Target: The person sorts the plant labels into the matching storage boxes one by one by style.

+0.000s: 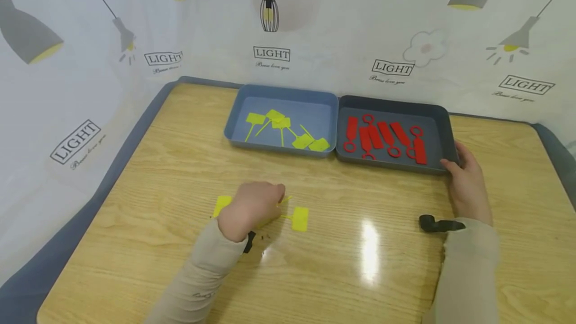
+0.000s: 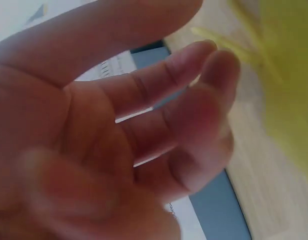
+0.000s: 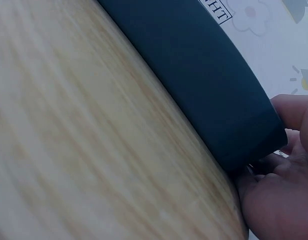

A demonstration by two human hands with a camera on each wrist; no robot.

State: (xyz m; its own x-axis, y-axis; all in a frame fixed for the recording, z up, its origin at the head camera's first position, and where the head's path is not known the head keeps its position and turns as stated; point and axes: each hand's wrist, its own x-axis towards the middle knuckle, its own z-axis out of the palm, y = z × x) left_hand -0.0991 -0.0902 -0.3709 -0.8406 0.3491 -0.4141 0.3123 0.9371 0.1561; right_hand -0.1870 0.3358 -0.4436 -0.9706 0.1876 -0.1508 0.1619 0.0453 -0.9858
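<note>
My left hand (image 1: 252,209) is low over the table among yellow plant-label-like tags with thin stems. One tag (image 1: 300,219) lies just right of the fingers, and another yellow tag (image 1: 222,205) is partly hidden behind the hand. In the left wrist view the fingers bend loosely around bare space, with a yellow tag (image 2: 289,75) beyond the fingertips. My right hand (image 1: 470,184) grips the front right corner of a dark grey tray (image 1: 382,163), thumb at the rim and fingers along the outer side. Several red tags (image 1: 420,150) with ring ends lie inside this tray.
A blue-grey tray (image 1: 306,114) holding several yellow tags stands against the dark tray's left side. Behind both rises a white printed curtain (image 1: 324,64). The wooden table (image 1: 337,264) extends in front of the trays. A black device (image 1: 441,225) sits at the right wrist.
</note>
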